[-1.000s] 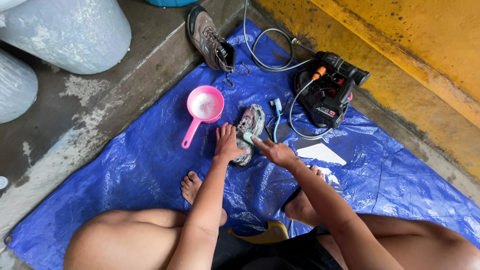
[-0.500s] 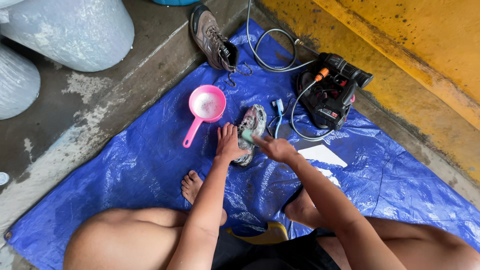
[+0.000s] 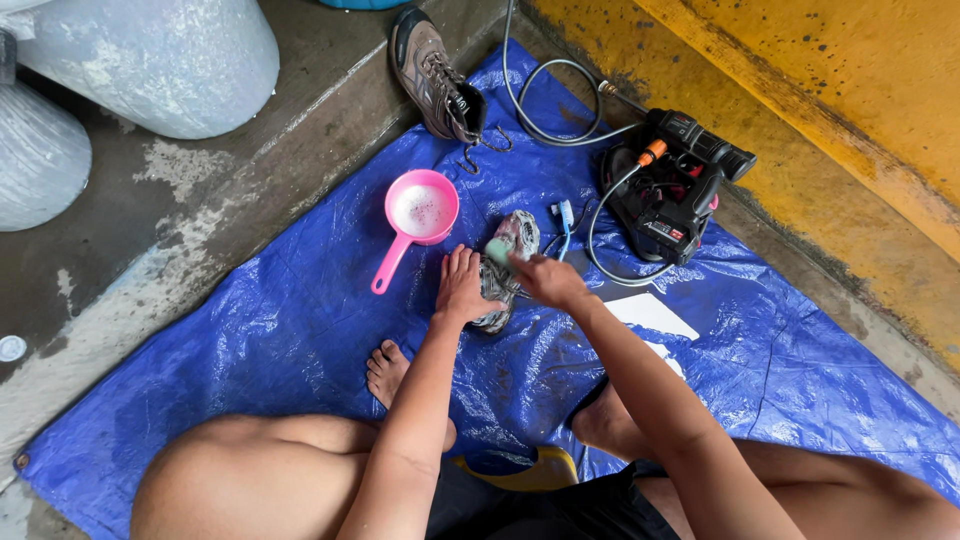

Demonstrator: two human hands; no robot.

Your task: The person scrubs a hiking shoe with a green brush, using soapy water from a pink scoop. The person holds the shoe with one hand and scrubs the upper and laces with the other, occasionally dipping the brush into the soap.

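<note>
left hand (image 3: 462,290) presses the soapy shoe (image 3: 505,268) flat on the blue tarp (image 3: 300,310), steadying it; right hand (image 3: 545,280) grips a green brush (image 3: 496,251).

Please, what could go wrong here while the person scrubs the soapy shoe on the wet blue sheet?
1. The pink scoop of soapy water stands close to the left hand; an elbow or hand might tip it.
2. The black power tool and its hose lie on the wet blue sheet beside the soapy shoe; splashes from the right hand could wet it.
3. The bare foot rests on the wet sheet, which may be slippery.
</note>
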